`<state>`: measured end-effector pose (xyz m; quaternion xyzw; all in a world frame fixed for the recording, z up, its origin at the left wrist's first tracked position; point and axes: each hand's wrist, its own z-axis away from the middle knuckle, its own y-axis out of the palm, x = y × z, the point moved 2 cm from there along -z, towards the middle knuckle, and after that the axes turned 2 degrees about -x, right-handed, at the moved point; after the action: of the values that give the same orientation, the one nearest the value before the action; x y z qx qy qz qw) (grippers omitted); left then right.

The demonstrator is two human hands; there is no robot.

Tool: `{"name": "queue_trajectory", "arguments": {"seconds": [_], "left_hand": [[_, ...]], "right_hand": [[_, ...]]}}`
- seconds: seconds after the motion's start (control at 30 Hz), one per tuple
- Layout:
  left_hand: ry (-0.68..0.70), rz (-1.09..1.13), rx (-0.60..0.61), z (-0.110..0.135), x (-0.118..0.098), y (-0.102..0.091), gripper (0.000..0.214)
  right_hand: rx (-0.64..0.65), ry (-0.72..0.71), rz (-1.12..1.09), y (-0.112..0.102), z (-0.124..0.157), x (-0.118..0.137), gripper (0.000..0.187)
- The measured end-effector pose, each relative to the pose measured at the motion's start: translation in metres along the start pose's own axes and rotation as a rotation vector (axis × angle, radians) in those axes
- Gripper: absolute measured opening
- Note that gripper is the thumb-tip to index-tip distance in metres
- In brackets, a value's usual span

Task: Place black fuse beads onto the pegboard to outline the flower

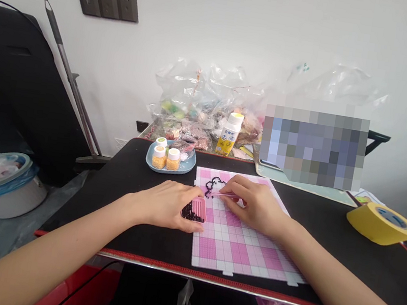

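Observation:
My left hand (168,203) grips a small pink ridged bead tray (200,209) at the left edge of a pegboard. Black beads (191,213) fill the near left part of the tray. Pinched in my right hand (253,201) is a pair of pink tweezers (222,193), with the tips pointing left onto the board. The pegboard (239,253) is checked in pink and white and lies flat on the desk. Near its far left corner, black beads (212,184) form a curved outline, partly hidden behind my right fingers. Whether the tips hold a bead is too small to tell.
A blue tray (165,171) with several white-capped jars (173,159) stands behind my left hand. Beyond it are a white and yellow bottle (229,133) and plastic bags (197,95). A yellow tape roll (383,224) sits at right. A bin (6,201) stands at left.

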<state>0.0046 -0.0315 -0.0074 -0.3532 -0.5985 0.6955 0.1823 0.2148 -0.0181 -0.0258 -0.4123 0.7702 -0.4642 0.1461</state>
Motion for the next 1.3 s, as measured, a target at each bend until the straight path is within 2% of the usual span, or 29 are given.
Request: {"name": "queue_trajectory", "arguments": {"seconds": [0.27,0.63,0.73,0.9,0.97,1.13,1.3], "left_hand": [[0.075,0.017,-0.031,-0.001,0.003,0.003,0.065],[0.059,0.014,-0.011,-0.001,0.003,0.004,0.064],[0.057,0.012,-0.007,-0.001,0.002,0.002,0.064],[-0.023,0.008,0.009,0.0,0.001,0.0,0.06],[-0.028,0.0,0.013,0.0,0.001,0.0,0.057],[-0.016,0.016,-0.005,-0.001,0.001,0.001,0.053],[-0.009,0.018,-0.001,-0.001,0.001,0.0,0.05]], "right_hand": [[-0.004,-0.01,0.0,0.0,0.0,0.0,0.014],[-0.014,-0.006,-0.031,-0.001,0.001,-0.001,0.014],[-0.076,-0.022,-0.051,-0.003,0.0,0.0,0.015],[-0.237,-0.104,-0.118,-0.01,-0.001,0.01,0.014],[-0.211,-0.154,-0.147,-0.01,-0.001,0.015,0.014],[-0.042,-0.208,-0.162,-0.002,0.0,0.019,0.016],[0.008,-0.213,-0.19,0.003,0.001,0.02,0.014]]}}
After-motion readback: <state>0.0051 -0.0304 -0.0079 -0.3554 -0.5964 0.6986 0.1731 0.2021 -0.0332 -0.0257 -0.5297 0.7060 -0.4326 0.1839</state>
